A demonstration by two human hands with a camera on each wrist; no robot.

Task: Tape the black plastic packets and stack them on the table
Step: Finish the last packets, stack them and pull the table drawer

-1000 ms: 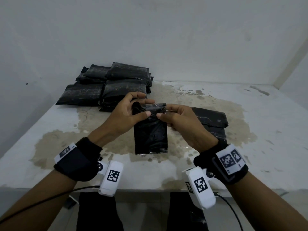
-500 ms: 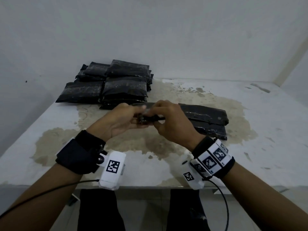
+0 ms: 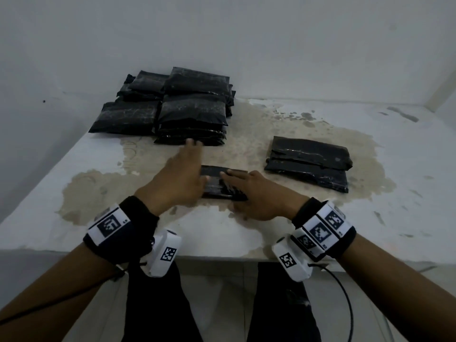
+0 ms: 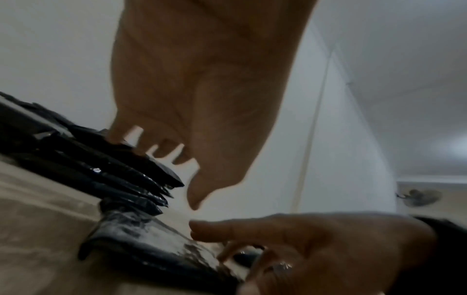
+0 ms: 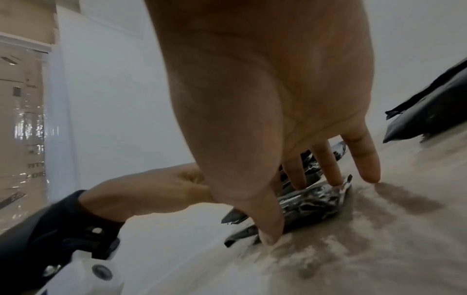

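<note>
At the far left of the bench (image 3: 74,193) sits the big pile (image 3: 172,107) of black packets, several layers high against the wall. The left hand (image 3: 177,178) has let go of the packet it shared a second ago; its fingers (image 3: 191,144) are now straight and holding nothing, stretched forward with the tips close to the pile's near edge. Whether they touch it cannot be told.

In the middle, the folded packet (image 3: 217,183), which 1 second ago hung upright between both hands, now lies flat on the bench. The right hand (image 3: 259,196) rests on it with straight, spread fingers (image 5: 326,165) pressing the folded top down, not curled round it.

To the right lies a smaller stack (image 3: 308,161) of 2 packets, well apart from the hands.

No tape shows in any view. Judging from this, the fold is done and pinned, and the left hand is probably off to fetch something, tape perhaps, so the packet is not yet sealed or stacked.
</note>
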